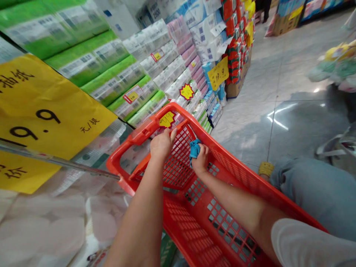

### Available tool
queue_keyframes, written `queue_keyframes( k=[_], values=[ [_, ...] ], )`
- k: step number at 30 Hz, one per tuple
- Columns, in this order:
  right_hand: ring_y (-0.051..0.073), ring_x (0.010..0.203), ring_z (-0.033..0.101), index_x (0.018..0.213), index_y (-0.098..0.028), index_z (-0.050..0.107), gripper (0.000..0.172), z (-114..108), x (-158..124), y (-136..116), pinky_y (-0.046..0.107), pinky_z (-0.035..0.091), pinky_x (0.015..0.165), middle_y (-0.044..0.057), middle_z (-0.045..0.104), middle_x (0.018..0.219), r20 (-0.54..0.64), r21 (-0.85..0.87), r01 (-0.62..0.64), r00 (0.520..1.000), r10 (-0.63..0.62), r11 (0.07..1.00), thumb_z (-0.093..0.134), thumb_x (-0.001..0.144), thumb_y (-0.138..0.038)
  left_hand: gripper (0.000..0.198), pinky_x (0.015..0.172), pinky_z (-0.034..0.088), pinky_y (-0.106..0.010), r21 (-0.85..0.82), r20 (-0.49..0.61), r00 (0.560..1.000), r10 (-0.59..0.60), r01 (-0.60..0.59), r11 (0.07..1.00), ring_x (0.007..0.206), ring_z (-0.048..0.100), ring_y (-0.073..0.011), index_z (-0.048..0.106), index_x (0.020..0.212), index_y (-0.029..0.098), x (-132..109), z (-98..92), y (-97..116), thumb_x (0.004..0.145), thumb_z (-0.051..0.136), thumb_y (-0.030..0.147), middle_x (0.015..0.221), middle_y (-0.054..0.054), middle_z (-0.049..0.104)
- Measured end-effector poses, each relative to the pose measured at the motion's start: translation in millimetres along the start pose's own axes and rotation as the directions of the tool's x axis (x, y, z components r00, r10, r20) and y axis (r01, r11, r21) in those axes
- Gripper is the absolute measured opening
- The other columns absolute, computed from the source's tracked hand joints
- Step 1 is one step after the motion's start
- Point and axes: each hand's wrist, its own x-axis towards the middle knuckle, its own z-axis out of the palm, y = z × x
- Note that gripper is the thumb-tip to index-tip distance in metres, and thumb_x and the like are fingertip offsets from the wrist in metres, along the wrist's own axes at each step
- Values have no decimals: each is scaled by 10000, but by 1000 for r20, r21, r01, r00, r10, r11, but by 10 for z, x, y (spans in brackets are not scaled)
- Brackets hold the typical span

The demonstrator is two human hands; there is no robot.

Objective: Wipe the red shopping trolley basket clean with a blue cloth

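Note:
A red plastic shopping cart [172,207] with mesh walls stretches across the middle of the view. My left hand [162,145] is closed over the top edge of its inner mesh panel [180,155], just inside the handle [144,128]. Inside the basket, my right hand [200,160] grips a crumpled blue cloth [194,149] close to that panel. Whether the cloth touches the mesh I cannot tell. The fingertips of my left hand are partly hidden behind the panel edge.
Stacked green tissue packs [111,66] and white packs [167,63] line the far side. A large yellow price sign [55,118] and its metal rail [83,168] stand at the left. Grey tiled floor [250,122] and bagged goods [339,63] are at the right.

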Motion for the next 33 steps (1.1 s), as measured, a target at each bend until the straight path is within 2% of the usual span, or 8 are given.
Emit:
queue_keyframes(
  k=[5,10,13,16,20,27,30,33],
  values=[
    [242,1135,575,1223,-242,596,461,45,-176,73,368,536,933,106,480,1306,249,17,174,953,-173,985,618,774,-142,710,779,523,-392,2,5,1000,10,-10,1000,971,720,-330,614,1181,181,51,19,-3,996,85,616,997,-164,754],
    [270,1201,524,1319,-178,492,473,6,-99,215,447,489,1007,163,436,1285,123,-49,45,992,-38,998,490,850,-121,625,791,530,-373,14,6,997,71,-71,997,989,717,-300,582,1213,171,-24,52,-54,1022,128,556,1056,-152,743],
    [268,1171,543,1301,-188,514,534,-20,-130,233,422,503,984,149,454,1288,169,-42,72,984,-64,997,531,779,-81,546,850,529,-352,27,-12,991,131,-130,991,1092,686,-273,524,1315,160,-128,99,-140,1036,203,503,1213,-155,694],
    [252,1132,564,1204,-214,576,459,-31,-159,237,392,513,973,114,490,1257,236,-8,123,965,-118,992,581,758,-105,548,905,523,-353,49,-35,988,150,-148,988,1164,652,-268,418,1441,144,-251,154,-259,1041,233,469,1330,-170,628],
    [277,1121,544,1249,-156,512,379,19,-169,221,471,500,979,159,466,1211,182,-21,57,982,-53,998,497,872,-177,564,903,530,-364,73,-20,993,119,-117,990,1159,649,-281,344,1509,163,-464,173,-451,1040,257,464,1323,-155,628],
    [243,1064,568,1202,-214,564,410,66,-310,141,409,518,947,114,481,1212,284,-8,105,954,-99,994,553,801,-129,558,890,540,-410,93,48,998,-46,41,995,1106,674,-314,423,1455,147,-939,119,-799,1030,284,482,1273,-171,659],
    [260,1102,548,1284,-174,505,456,71,-364,111,456,500,976,148,449,1225,252,-39,65,966,-53,997,505,831,-120,565,851,543,-432,100,57,993,-103,97,990,1052,687,-340,477,1385,131,-999,123,-838,1024,263,509,1192,-185,685],
    [246,1108,559,1278,-219,539,555,81,-482,11,401,518,956,117,456,1264,363,0,149,921,-138,989,567,742,-75,570,825,539,-423,106,65,991,-118,110,988,1035,689,-345,495,1352,139,-971,131,-830,1018,254,534,1169,-187,690]
  ],
)
